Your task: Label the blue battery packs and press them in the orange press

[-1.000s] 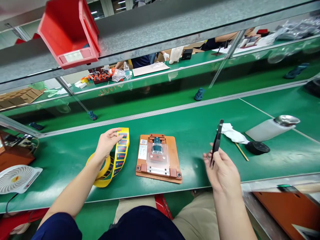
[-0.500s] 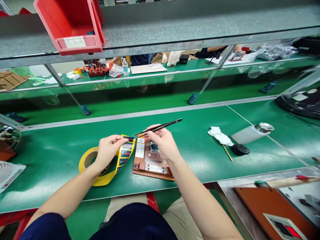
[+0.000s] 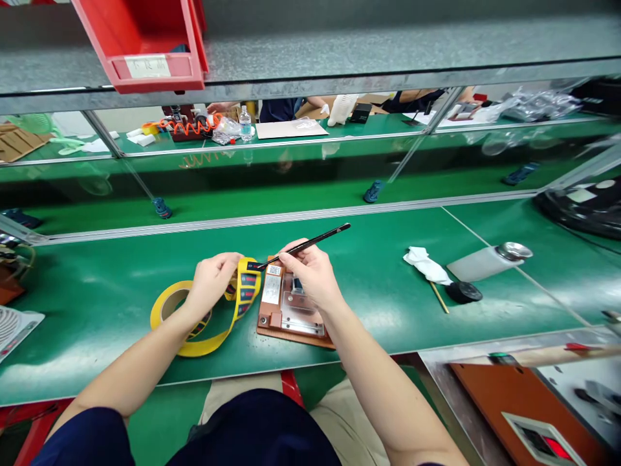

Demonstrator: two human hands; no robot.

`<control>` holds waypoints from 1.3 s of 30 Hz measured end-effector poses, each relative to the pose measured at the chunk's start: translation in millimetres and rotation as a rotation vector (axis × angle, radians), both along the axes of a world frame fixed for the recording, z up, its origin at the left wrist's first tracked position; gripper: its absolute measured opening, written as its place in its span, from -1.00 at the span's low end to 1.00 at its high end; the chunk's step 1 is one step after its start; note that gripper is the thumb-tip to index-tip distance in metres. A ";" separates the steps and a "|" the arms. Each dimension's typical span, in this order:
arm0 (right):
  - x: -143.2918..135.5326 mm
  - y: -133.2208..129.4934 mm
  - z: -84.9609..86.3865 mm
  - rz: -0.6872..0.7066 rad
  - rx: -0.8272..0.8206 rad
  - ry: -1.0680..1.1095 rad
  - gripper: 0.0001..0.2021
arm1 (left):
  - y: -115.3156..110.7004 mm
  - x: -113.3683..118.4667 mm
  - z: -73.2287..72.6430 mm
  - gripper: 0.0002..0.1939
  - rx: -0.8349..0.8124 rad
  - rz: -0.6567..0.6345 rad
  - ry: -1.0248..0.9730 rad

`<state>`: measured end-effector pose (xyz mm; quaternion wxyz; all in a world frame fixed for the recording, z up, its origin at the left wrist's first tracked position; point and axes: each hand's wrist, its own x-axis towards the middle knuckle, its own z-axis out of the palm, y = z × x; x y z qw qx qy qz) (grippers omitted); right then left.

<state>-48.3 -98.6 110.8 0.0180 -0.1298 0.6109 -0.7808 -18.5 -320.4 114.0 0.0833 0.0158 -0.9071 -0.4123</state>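
Observation:
My left hand (image 3: 212, 281) pinches the end of a yellow label strip (image 3: 246, 294) that carries dark labels. The strip runs down in a curve to its roll (image 3: 167, 304), which lies on the green table partly behind my left forearm. My right hand (image 3: 310, 275) holds black tweezers (image 3: 323, 237), their tip at the top label of the strip. Below my right hand sits a brown fixture (image 3: 275, 320) with a clear cover and a white code label; the hand hides part of it.
To the right lie a white bottle (image 3: 485, 261), a black cap (image 3: 464, 292), crumpled tissue (image 3: 427, 265) and a thin stick (image 3: 439, 298). A red bin (image 3: 150, 65) hangs over the shelf edge. People work beyond the clear partition.
My left hand has moved slightly up, and the strip's top now bends over with its labels turned more toward the camera. The tweezers' tip has shifted slightly lower, onto the top label.

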 end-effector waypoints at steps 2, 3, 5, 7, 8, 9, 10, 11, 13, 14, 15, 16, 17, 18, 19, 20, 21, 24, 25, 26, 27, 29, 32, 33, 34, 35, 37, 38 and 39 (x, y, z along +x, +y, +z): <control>-0.2 12.4 -1.5 -0.034 0.018 0.002 -0.68 | -3.7 -16.0 -0.4 -0.48 -0.230 -0.014 -0.029; -0.5 20.1 -2.5 -0.047 0.026 0.000 -0.67 | -4.4 -24.9 -1.9 -0.48 -0.308 -0.017 -0.052; -1.0 37.0 -5.7 -0.074 0.037 -0.010 -0.65 | -3.5 -41.7 -7.8 -0.48 -0.394 -0.031 -0.109; -1.5 54.2 -10.4 -0.107 0.050 -0.026 -0.63 | -0.8 -54.6 -15.7 -0.42 -0.471 -0.065 -0.166; -1.8 62.1 -13.6 -0.119 0.061 -0.036 -0.62 | 0.5 -58.9 -19.2 -0.38 -0.497 -0.088 -0.190; -2.3 69.2 -17.2 -0.122 0.073 -0.049 -0.61 | 1.6 -61.7 -21.7 -0.33 -0.517 -0.112 -0.209; -2.9 75.3 -21.2 -0.111 0.085 -0.066 -0.61 | 2.4 -63.2 -22.9 -0.28 -0.528 -0.136 -0.225; -3.6 80.3 -25.5 -0.092 0.098 -0.081 -0.61 | 2.9 -63.3 -22.4 -0.25 -0.540 -0.161 -0.243; -5.5 86.7 -34.0 -0.054 0.115 -0.100 -0.61 | 3.7 -59.5 -17.0 -0.23 -0.587 -0.196 -0.282; -6.4 88.4 -37.8 -0.044 0.121 -0.104 -0.60 | 4.6 -55.6 -12.7 -0.21 -0.630 -0.190 -0.294; -7.3 89.2 -41.0 -0.039 0.127 -0.105 -0.60 | 6.1 -50.2 -8.0 -0.20 -0.677 -0.169 -0.285; -7.9 89.5 -43.6 -0.037 0.132 -0.104 -0.60 | 8.5 -43.3 -3.6 -0.21 -0.714 -0.136 -0.245; -8.4 89.4 -45.6 -0.034 0.136 -0.103 -0.60 | 12.1 -35.0 0.1 -0.25 -0.724 -0.103 -0.174; -8.8 89.1 -47.0 -0.029 0.137 -0.101 -0.61 | 16.9 -25.4 2.3 -0.32 -0.693 -0.088 -0.081; -9.0 88.8 -48.0 -0.022 0.136 -0.100 -0.61 | 22.8 -14.8 2.7 -0.43 -0.628 -0.109 0.015; -9.0 88.6 -48.8 -0.017 0.132 -0.100 -0.62 | 29.8 -3.8 1.0 -0.53 -0.539 -0.172 0.099; -9.0 88.4 -49.4 -0.014 0.126 -0.100 -0.63 | 37.4 7.2 -2.7 -0.61 -0.443 -0.272 0.154; -8.2 88.2 -50.2 -0.016 0.112 -0.095 -0.66 | 59.8 35.7 -23.5 -0.67 -0.254 -0.640 0.187; -7.7 88.1 -50.1 -0.017 0.117 -0.089 -0.67 | 65.5 42.6 -31.9 -0.62 -0.239 -0.721 0.183; -7.1 87.9 -49.9 -0.018 0.126 -0.083 -0.67 | 69.9 48.0 -39.9 -0.55 -0.240 -0.765 0.183; -6.6 87.7 -49.5 -0.020 0.135 -0.079 -0.68 | 73.0 52.0 -47.1 -0.51 -0.251 -0.778 0.186; -5.6 87.3 -48.7 -0.021 0.145 -0.076 -0.67 | 75.5 56.6 -57.5 -0.47 -0.273 -0.759 0.202; -5.2 86.7 -48.1 -0.018 0.137 -0.073 -0.66 | 74.8 58.5 -63.1 -0.45 -0.287 -0.742 0.238; -5.3 86.6 -48.2 -0.017 0.136 -0.069 -0.66 | 74.4 58.5 -63.2 -0.45 -0.294 -0.742 0.251; -5.5 86.6 -48.4 -0.014 0.135 -0.066 -0.66 | 74.3 58.6 -62.9 -0.45 -0.305 -0.741 0.265; -5.7 86.6 -48.8 -0.012 0.136 -0.064 -0.67 | 74.4 58.7 -62.5 -0.45 -0.319 -0.740 0.280; -6.2 86.9 -50.1 -0.011 0.142 -0.066 -0.67 | 75.2 59.3 -61.5 -0.47 -0.360 -0.731 0.316; -6.5 87.1 -50.9 -0.010 0.145 -0.067 -0.67 | 75.8 59.7 -61.2 -0.48 -0.381 -0.724 0.338; -6.7 87.4 -51.8 -0.008 0.147 -0.068 -0.67 | 76.5 60.0 -60.9 -0.50 -0.402 -0.716 0.360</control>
